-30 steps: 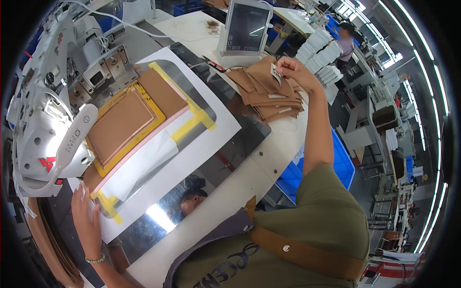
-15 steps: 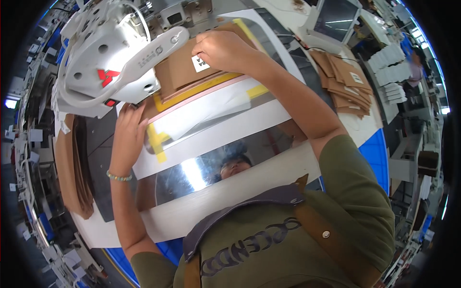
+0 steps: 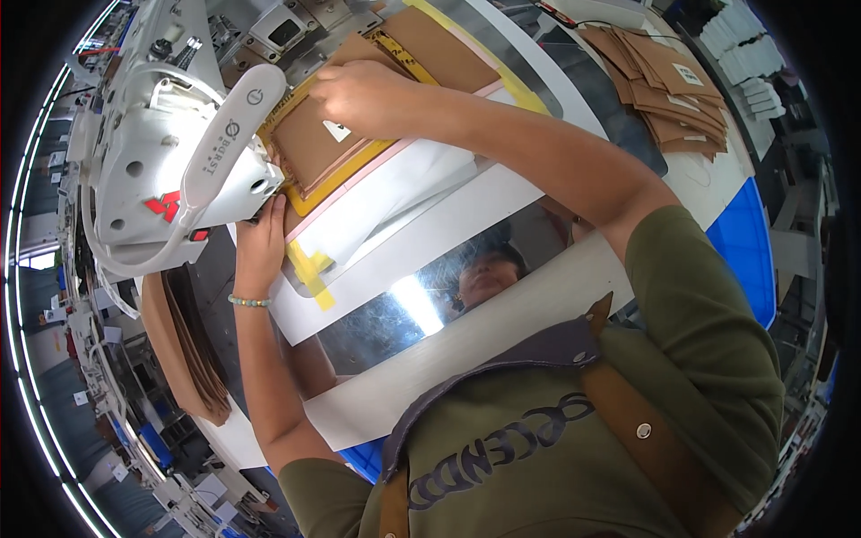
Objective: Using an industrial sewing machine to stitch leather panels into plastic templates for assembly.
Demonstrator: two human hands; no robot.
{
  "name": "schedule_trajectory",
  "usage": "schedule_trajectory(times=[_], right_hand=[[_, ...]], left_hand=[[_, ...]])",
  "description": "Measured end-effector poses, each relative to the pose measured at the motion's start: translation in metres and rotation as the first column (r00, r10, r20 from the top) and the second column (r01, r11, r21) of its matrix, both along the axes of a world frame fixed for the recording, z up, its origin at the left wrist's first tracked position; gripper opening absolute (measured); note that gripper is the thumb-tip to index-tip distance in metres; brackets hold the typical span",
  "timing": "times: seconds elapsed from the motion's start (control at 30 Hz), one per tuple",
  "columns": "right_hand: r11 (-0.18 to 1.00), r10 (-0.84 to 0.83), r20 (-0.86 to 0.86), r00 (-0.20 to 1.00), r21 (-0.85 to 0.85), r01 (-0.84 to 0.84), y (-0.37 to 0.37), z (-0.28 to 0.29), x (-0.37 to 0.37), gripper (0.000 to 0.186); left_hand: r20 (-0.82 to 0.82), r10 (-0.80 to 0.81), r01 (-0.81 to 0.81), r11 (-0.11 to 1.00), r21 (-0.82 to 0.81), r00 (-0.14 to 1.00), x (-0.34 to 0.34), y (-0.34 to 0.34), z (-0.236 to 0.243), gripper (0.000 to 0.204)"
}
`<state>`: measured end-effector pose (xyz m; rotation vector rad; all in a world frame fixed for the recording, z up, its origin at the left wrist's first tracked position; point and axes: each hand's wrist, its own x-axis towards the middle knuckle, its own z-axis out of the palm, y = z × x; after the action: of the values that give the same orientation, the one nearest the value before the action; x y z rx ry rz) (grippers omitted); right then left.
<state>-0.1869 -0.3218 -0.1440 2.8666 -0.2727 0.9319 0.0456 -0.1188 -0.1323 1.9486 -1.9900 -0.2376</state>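
Right hand [image 3: 363, 97] at 11 o'clock, fingers drawn narrow, holding a brown panel [image 3: 363, 52] with a white label [image 3: 336, 131], over the yellow frame [image 3: 345, 174]; left hand [image 3: 260, 240] at 9 o'clock, beside the frame's 7 o'clock corner, fingertips partly hidden, grip cannot be told; machine head [image 3: 148, 184] at 10 o'clock; brown panel stack [image 3: 659, 85] on the desk [image 3: 498, 327] at 2 o'clock; folded brown pieces [image 3: 179, 350] at 8 o'clock.
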Motion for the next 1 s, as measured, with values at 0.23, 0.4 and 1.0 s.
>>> schedule_trajectory(times=[0.23,0.4,1.0], right_hand=[[0.996,-0.015,-0.012,1.000,0.083,0.015,0.003,-0.008,0.005,0.011],[0.995,0.002,0.033,0.999,0.102,-0.005,0.002,-0.010,0.006,0.007],[0.911,0.306,-0.071,0.949,0.312,-0.271,0.030,-0.014,0.002,0.042]], left_hand=[[-0.116,-0.116,0.118,0.993,0.014,0.986,-0.005,-0.021,0.007,0.045],[-0.004,-0.149,0.149,0.989,-0.004,0.989,-0.003,-0.027,0.009,0.045],[-0.191,-0.319,0.274,0.935,-0.226,0.929,0.028,-0.057,-0.011,0.046]])
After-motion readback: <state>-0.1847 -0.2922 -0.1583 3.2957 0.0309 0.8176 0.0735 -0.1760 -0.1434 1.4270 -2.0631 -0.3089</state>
